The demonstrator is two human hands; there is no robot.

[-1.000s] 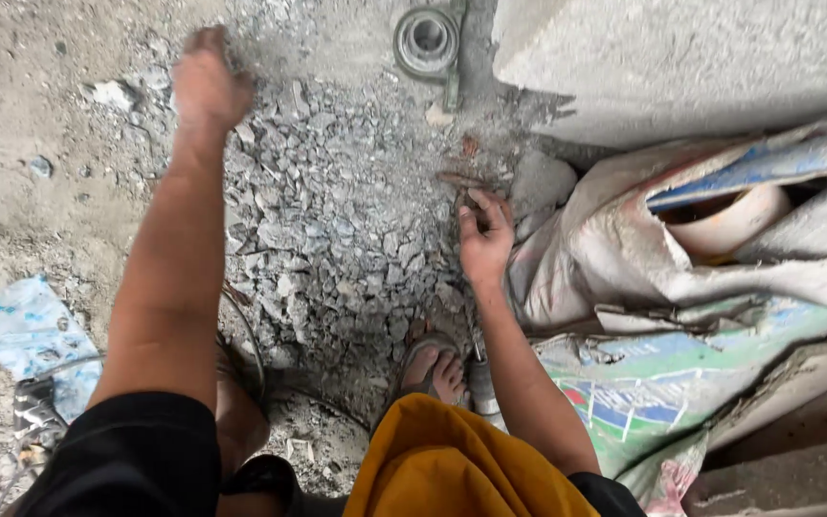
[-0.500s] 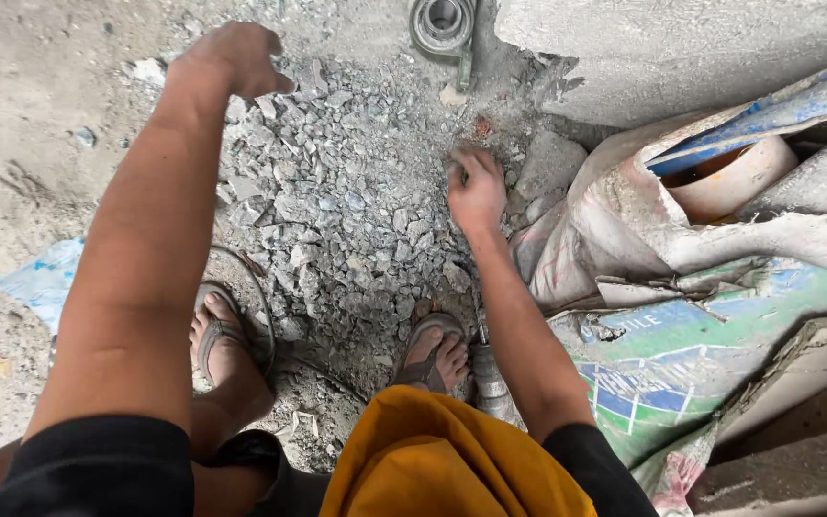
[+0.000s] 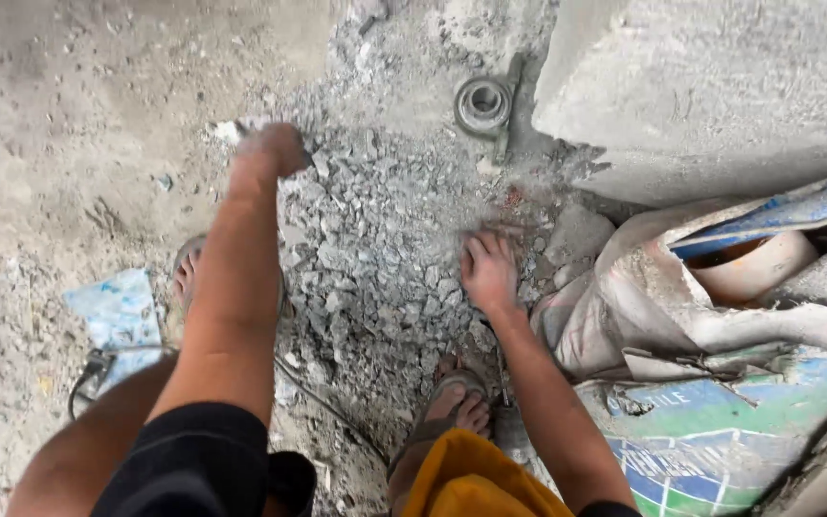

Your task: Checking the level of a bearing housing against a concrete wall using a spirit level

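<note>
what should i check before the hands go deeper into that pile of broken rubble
1. Hands bare, no gloves: left hand and right hand both bare on the rubble pile. Not ok.
2. Feet covered: open sandal, toes exposed. Not ok.
3. Left hand's hold: blurred, fingers curled. Cannot tell.
4. Right hand free: lies flat on the stones, nothing gripped. Ok.
5. Round metal fitting clear of hands: apart from both. Ok.
6. Cord near the feet: lies loose between them. Not ok.
</note>
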